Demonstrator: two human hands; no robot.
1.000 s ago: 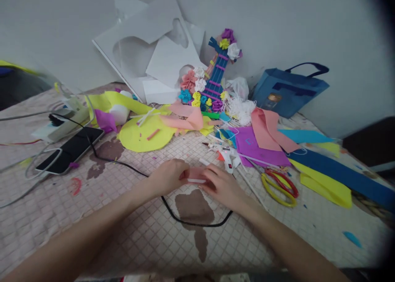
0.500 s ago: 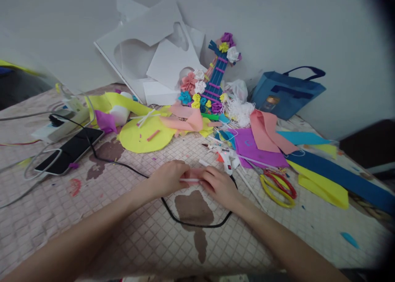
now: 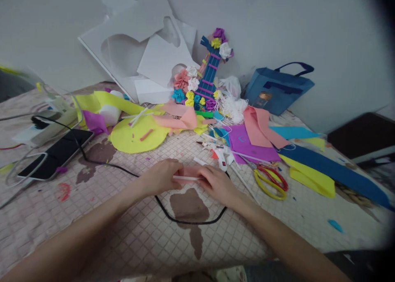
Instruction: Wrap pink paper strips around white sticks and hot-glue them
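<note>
Between my two hands lies a small pink paper strip (image 3: pixel 191 171) with a thin white stick (image 3: pixel 187 178) along its near edge. My left hand (image 3: pixel 162 176) pinches the left end, fingers closed. At the other end my right hand (image 3: pixel 218 185) grips the paper and stick, fingertips bent over them. Both hands rest low over the quilted tabletop. Just beyond the right hand is a white glue gun (image 3: pixel 221 155), its black cord (image 3: pixel 197 223) looping on the near side of my hands. A short white stick (image 3: pixel 200 161) lies by the right fingers.
Scissors (image 3: pixel 271 182) with red and yellow handles lie at right, near purple paper (image 3: pixel 243 140) and a blue strip (image 3: pixel 333 171). A yellow paper disc (image 3: pixel 138 136) and a phone (image 3: pixel 58 154) are at left. Behind stand a flower-covered paper guitar (image 3: pixel 210 74) and a blue bag (image 3: pixel 277 88).
The whole view has shifted, so things on the table sit slightly further left. Both hands keep their hold on the pink paper and white stick, with the fingers barely moved.
</note>
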